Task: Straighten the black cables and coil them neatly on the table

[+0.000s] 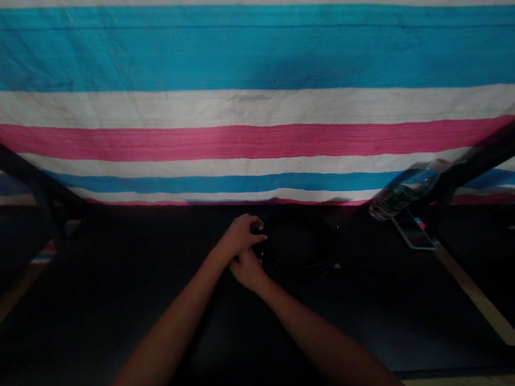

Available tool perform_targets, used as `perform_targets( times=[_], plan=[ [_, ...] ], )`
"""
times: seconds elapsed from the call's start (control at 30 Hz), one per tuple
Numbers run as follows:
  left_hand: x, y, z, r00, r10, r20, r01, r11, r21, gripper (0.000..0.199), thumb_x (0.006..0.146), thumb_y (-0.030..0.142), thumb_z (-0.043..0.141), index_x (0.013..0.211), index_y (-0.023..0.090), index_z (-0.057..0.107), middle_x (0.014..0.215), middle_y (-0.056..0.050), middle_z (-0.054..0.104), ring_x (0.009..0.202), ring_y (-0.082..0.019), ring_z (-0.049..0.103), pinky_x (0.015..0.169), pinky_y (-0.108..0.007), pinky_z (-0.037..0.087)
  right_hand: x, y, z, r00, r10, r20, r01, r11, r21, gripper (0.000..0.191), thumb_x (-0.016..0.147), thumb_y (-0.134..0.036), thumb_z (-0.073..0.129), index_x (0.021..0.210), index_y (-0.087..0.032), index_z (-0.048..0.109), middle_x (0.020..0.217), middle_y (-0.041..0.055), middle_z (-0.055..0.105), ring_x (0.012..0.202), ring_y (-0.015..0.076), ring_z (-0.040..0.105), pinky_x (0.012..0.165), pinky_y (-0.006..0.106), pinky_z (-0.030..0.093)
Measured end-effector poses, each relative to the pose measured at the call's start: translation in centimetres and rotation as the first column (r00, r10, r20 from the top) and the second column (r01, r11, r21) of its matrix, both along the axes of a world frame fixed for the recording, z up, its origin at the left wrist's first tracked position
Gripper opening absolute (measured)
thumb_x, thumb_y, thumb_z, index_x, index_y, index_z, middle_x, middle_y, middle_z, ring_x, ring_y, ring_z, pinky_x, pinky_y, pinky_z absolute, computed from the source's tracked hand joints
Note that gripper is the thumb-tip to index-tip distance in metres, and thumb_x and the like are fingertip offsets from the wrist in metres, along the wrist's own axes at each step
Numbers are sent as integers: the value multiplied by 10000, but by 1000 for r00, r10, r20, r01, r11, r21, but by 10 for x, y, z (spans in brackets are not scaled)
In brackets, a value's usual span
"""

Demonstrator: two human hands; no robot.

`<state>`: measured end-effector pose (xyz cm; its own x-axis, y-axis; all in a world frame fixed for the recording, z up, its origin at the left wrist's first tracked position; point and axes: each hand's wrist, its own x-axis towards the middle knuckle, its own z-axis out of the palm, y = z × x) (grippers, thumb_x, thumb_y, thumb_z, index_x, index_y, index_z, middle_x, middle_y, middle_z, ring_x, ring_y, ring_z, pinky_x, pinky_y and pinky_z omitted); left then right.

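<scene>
A coil of black cable (pixel 324 260) lies on the black table top, just right of my hands and hard to tell from the dark surface. My left hand (pixel 238 237) is at the coil's left edge, its fingers and thumb curled around a dark part of the cable. A small pale spot shows at its fingertips. Below it, my right hand (pixel 248 269) is closed, with its knuckles against my left wrist. What the right fingers hold, if anything, is hidden. My forearms nearly cross at the hands.
A clear plastic bottle with a green label (pixel 396 200) leans at the back right, by a phone (pixel 414 230) lying on the table. Dark slanted frame bars (pixel 484 151) stand at both sides. A striped tarp (pixel 225 147) hangs behind the black table (pixel 130 284).
</scene>
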<state>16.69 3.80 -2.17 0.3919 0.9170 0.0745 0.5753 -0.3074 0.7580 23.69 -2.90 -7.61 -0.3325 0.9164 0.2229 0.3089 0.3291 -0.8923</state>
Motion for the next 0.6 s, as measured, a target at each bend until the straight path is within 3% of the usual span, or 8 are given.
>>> perform_targets(
  times=[0.2,0.33,0.43,0.6],
  plan=[
    [-4,-2,-1,992,6,123,3,997,-74,232,720,187,794,940,188,718,867,-41,714,799,-207,660,758,-338,516,1,-1,3,999,-25,-29,24,999,-29,521,786,-25,551,1289,-156,588,1329,155,639,1272,307,572,1074,467,466],
    [-11,-1,-6,971,2,239,36,987,-154,189,748,210,764,925,178,705,854,-36,726,795,-189,673,739,-313,537,1,2,6,999,21,-29,-22,999,-42,286,802,-22,532,1011,-137,690,983,115,754,923,261,711,834,380,575],
    [-18,3,-10,948,-1,317,72,975,-211,148,775,244,736,906,177,716,858,-40,739,804,-184,684,743,-308,550,4,2,12,999,35,-25,-36,999,-24,205,835,-35,510,846,-145,682,809,77,733,742,211,686,734,330,559],
    [-24,12,-23,916,77,393,34,963,-269,198,832,316,659,937,158,718,837,-62,744,688,-161,661,635,-287,549,6,-15,25,996,92,-19,-91,994,61,184,902,-131,512,805,-184,660,807,42,696,736,167,641,722,282,518]
  ],
)
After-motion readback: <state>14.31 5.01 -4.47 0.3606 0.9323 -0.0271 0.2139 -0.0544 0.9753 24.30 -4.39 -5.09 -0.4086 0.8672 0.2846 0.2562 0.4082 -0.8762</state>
